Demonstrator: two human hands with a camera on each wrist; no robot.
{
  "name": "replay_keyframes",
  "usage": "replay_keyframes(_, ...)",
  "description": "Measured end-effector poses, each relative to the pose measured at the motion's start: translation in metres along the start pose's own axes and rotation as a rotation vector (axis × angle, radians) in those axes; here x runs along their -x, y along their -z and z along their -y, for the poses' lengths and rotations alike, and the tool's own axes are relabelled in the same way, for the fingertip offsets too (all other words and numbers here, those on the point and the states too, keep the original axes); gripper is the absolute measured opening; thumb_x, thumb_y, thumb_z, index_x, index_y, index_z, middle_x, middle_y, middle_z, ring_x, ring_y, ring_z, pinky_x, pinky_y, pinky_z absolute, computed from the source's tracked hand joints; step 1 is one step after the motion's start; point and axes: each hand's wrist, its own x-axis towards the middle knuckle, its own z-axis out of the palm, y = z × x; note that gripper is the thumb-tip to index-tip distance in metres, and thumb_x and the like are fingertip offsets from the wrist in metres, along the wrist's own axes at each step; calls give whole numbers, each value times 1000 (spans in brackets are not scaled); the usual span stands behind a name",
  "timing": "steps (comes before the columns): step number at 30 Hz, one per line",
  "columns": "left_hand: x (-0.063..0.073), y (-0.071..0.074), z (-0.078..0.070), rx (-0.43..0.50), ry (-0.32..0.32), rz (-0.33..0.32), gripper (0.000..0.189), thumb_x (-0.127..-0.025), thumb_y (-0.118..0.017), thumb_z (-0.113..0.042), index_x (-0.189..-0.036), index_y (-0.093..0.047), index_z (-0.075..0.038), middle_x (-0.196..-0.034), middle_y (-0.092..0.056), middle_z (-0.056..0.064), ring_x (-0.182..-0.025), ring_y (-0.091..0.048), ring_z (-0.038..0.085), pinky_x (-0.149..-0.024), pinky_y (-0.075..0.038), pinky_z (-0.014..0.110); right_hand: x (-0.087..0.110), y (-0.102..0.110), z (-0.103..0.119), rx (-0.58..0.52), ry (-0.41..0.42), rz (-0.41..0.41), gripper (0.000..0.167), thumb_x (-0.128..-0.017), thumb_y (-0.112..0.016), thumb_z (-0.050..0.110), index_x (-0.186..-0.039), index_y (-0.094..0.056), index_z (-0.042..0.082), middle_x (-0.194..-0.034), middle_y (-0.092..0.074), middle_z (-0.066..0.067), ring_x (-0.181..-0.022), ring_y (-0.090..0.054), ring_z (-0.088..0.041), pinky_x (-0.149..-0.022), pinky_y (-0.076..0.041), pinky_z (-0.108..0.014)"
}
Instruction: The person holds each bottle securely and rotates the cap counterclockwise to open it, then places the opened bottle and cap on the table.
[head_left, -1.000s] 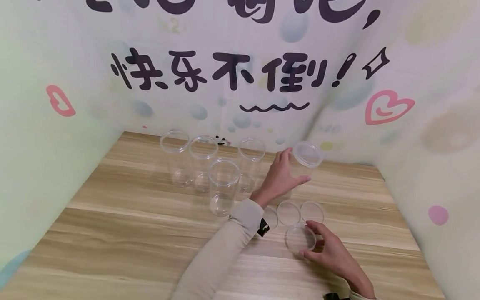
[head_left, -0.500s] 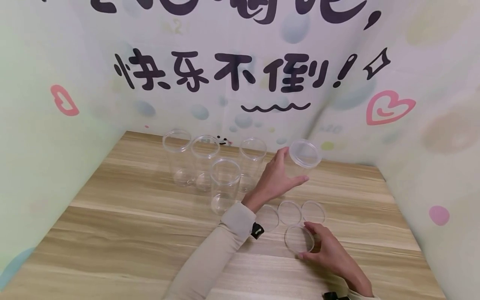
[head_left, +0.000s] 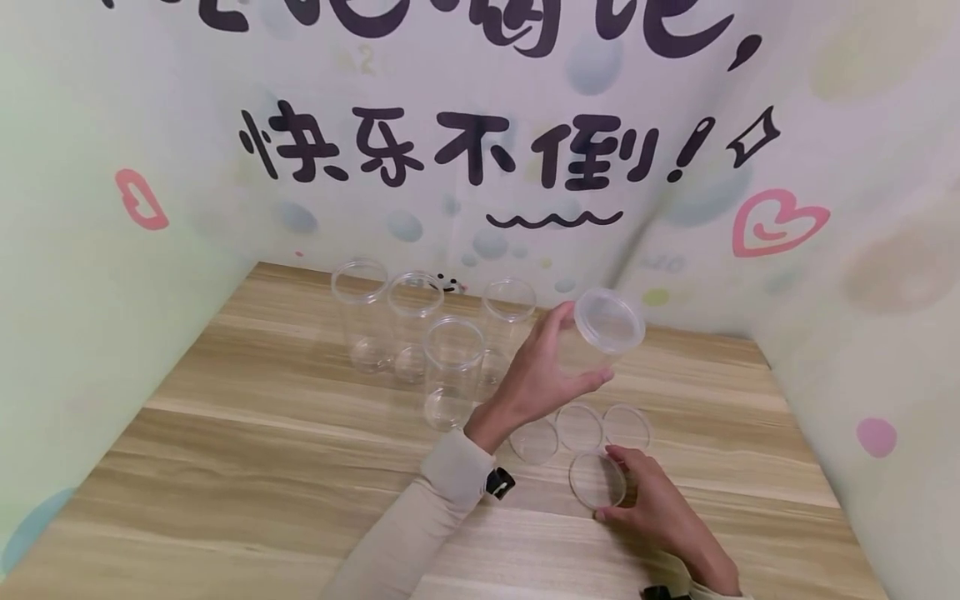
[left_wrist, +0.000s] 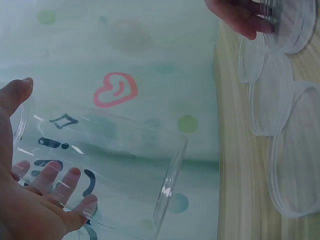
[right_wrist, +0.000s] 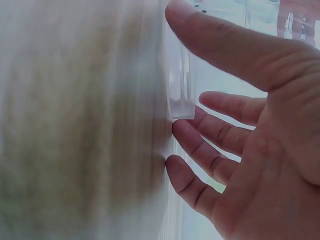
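Observation:
My left hand (head_left: 536,375) grips a clear plastic cup (left_wrist: 130,155) around its side, thumb on one side and fingers on the other. A clear lid (head_left: 611,321) covers the cup's mouth. The cup is tilted and raised off the table. My right hand (head_left: 652,496) is low over the table, thumb and fingertips at opposite edges of a round clear lid (head_left: 597,481). In the right wrist view that lid (right_wrist: 181,95) shows edge-on between the thumb (right_wrist: 210,40) and the curled fingers. Several other lids (head_left: 580,427) lie flat just beyond it.
Several clear cups stand upright, open at the top, left of my left hand: a front cup (head_left: 453,367) and a back left cup (head_left: 362,321) among them. A printed backdrop (head_left: 450,225) rises behind the wooden table (head_left: 262,467).
My left hand has drawn the lidded cup slightly left and nearer, and it leans more. My right hand stays at the front lid with little movement. The head view has shifted slightly.

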Motion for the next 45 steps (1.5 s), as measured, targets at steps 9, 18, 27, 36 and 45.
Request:
replay_keyframes(9,15,5,1,-48,-25,-24,100,-73,-88,-38,-149,-30,-10,-136,-47,8,-123,-49,21,-99,-48,39,0,10,4,28,7,34,86,-61,-95,26,-132,-55,-3,-124,-62,-13,-111,-60,-31,-92,-49,-51)
replay_keyframes(18,20,10,8,-43,-37,-74,103,-66,-93,-31,-146,-34,-6,-135,-46,13,-120,-50,27,-100,-47,43,-11,48,27,36,54,-71,78,-69,-91,23,-135,-53,0,-127,-60,-17,-109,-61,-34,-78,-54,-46)
replay_keyframes(27,23,10,17,-58,-19,-40,99,-70,-91,-33,-146,-35,-5,-135,-53,14,-123,-53,27,-100,-47,45,-34,64,55,-26,118,-281,75,-71,-89,12,-135,-52,2,-129,-58,-12,-107,-62,-27,-76,-52,-21)
replay_keyframes(36,29,11,19,-183,-33,34,95,-72,-88,-40,-145,-38,-7,-133,-55,9,-122,-55,25,-100,-47,45,-50,56,74,-225,106,-387,79,-75,-84,0,-144,-46,5,-136,-54,-12,-112,-60,-12,-82,-49,-9)
replay_keyframes(45,29,12,22,-300,-118,74,91,-74,-85,-47,-143,-42,-7,-136,-56,7,-127,-53,19,-105,-44,45,-61,45,88,-334,132,-400,75,-79,-79,-2,-146,-45,3,-135,-52,-18,-111,-60,-26,-82,-49,-9)
